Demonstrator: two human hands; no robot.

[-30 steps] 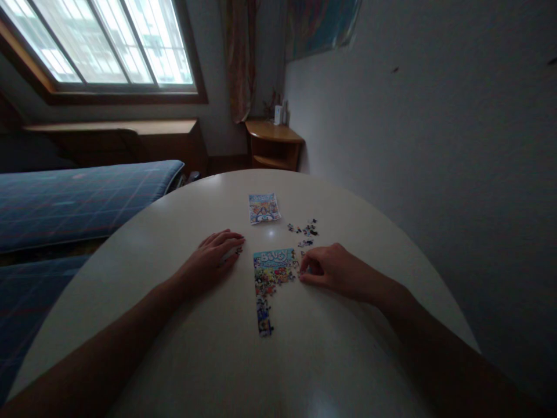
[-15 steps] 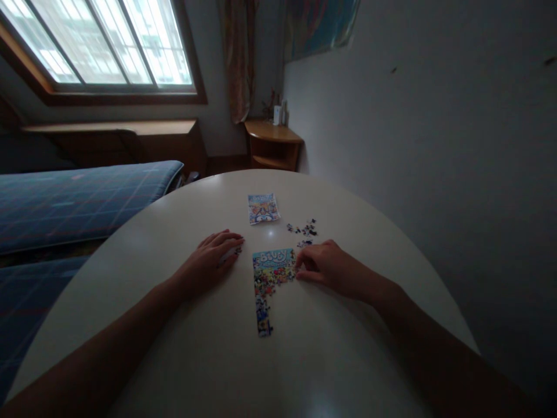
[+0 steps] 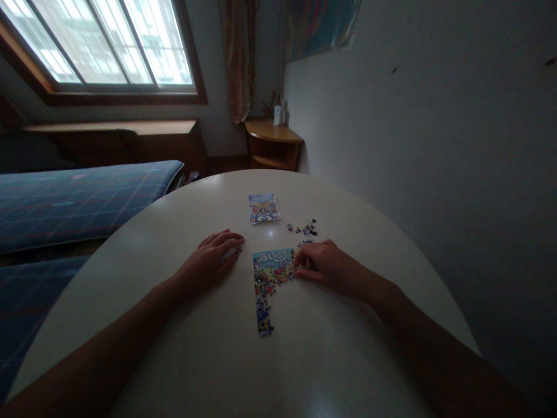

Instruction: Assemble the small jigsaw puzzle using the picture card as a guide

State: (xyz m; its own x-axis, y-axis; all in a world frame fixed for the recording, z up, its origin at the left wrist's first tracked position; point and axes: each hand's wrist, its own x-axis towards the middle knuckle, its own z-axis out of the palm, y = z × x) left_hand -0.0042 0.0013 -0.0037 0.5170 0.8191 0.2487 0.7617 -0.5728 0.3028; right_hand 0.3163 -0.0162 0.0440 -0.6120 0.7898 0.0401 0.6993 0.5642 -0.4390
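A partly joined jigsaw puzzle point(image 3: 270, 268) with a light blue top and white lettering lies on the white round table point(image 3: 209, 348). Its joined pieces make a wide upper block and a narrow strip down the left side. My right hand point(image 3: 319, 259) is at the puzzle's right edge, thumb and fingers pinched on a puzzle piece that they mostly hide. To the left of the puzzle, my left hand point(image 3: 215, 251) rests on the table with fingers stretched out. A few small loose pieces point(image 3: 238, 251) lie by its fingertips, partly covered.
Loose puzzle pieces point(image 3: 308, 228) are scattered beyond my right hand. Farther back lies a printed picture sheet point(image 3: 263, 209). A blue plaid mattress point(image 3: 87, 197) is left of the table, a wall point(image 3: 413, 145) to the right, and a wooden corner shelf point(image 3: 273, 131) behind.
My right hand has shifted very slightly left against the puzzle's edge. The left hand and the loose pieces look unmoved.
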